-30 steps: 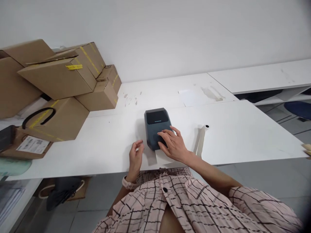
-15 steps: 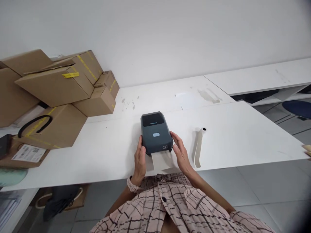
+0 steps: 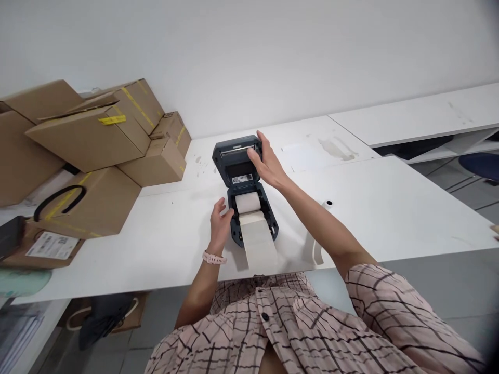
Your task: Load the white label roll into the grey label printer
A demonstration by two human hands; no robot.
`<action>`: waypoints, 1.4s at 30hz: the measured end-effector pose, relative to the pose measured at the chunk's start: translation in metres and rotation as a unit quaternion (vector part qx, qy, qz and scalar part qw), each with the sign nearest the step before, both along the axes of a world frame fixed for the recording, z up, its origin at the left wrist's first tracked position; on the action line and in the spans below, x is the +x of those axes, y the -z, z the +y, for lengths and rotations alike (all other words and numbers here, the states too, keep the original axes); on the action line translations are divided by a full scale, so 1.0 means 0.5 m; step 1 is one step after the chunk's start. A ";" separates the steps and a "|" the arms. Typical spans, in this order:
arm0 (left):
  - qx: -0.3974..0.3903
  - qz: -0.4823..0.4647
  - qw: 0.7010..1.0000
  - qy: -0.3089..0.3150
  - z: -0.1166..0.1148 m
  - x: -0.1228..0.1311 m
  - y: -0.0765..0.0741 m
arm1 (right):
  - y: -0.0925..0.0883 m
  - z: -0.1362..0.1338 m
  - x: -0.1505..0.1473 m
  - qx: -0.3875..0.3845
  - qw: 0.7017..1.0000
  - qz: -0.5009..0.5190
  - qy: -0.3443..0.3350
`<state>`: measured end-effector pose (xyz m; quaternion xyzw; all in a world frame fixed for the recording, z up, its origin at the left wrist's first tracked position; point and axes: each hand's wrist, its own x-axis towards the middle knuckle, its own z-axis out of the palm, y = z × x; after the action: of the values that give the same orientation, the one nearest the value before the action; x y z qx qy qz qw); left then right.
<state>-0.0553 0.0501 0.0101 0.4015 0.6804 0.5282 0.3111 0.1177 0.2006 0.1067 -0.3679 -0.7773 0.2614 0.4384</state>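
A dark grey label printer sits on the white table with its lid swung up and back. Inside lies a white paper roll, and a strip of its paper runs out toward the table's front edge. My right hand grips the raised lid at its right edge. My left hand rests against the printer's left side, fingers curled on the base.
Several cardboard boxes are stacked at the left, one with a black handle. A used roll core with a paper tail lies right of the printer. A white shelf unit stands at the back right.
The printer lid was shut with both hands at its sides; now my right hand has lifted it open, and the paper roll shows inside.
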 end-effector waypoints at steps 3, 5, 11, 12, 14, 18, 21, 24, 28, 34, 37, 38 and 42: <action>-0.052 0.011 0.998 0.027 -0.013 -0.002 0.034 | -0.005 0.083 -0.023 -0.031 0.999 -0.013 -0.016; -0.065 0.025 0.997 0.040 -0.014 -0.008 0.036 | -0.009 0.122 -0.032 -0.049 0.998 -0.028 -0.025; -0.172 0.217 0.956 0.102 0.015 -0.030 -0.011 | -0.029 0.054 -0.020 0.182 0.982 -0.043 0.014; -0.182 0.231 0.949 0.113 0.021 -0.031 -0.019 | -0.024 0.027 -0.014 0.207 0.976 -0.074 -0.008; -0.195 0.245 0.942 0.120 0.032 -0.030 -0.028 | 0.001 -0.018 -0.005 0.203 0.958 -0.181 -0.093; -0.218 0.277 0.928 0.124 0.043 -0.020 -0.035 | 0.086 -0.041 -0.015 0.090 0.893 -0.393 -0.199; -0.223 0.294 0.920 0.128 0.044 -0.016 -0.036 | 0.135 -0.027 -0.042 0.049 0.886 -0.424 -0.183; -0.224 0.303 0.918 0.125 0.041 -0.015 -0.035 | 0.144 -0.014 -0.054 0.036 0.887 -0.415 -0.198; -0.215 0.300 0.921 0.122 0.034 -0.015 -0.031 | 0.090 -0.009 0.006 0.003 0.903 -0.297 -0.309; -0.202 0.294 0.927 0.114 0.031 -0.014 -0.021 | 0.017 0.010 0.194 -0.054 0.934 -0.150 -0.321; -0.200 0.293 0.928 0.113 0.033 -0.015 -0.018 | 0.064 0.040 0.250 -0.126 0.961 -0.113 -0.217; -0.201 0.294 0.928 0.113 0.034 -0.016 -0.017 | 0.090 0.049 0.258 -0.151 0.967 -0.099 -0.179; -0.202 0.296 0.927 0.113 0.036 -0.020 -0.015 | 0.186 0.073 0.259 -0.210 0.970 -0.076 -0.094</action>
<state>-0.0652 0.0683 0.0174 0.5425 0.7840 0.1983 0.2274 0.2470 0.2372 0.0135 -0.3957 -0.7673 0.4298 0.2646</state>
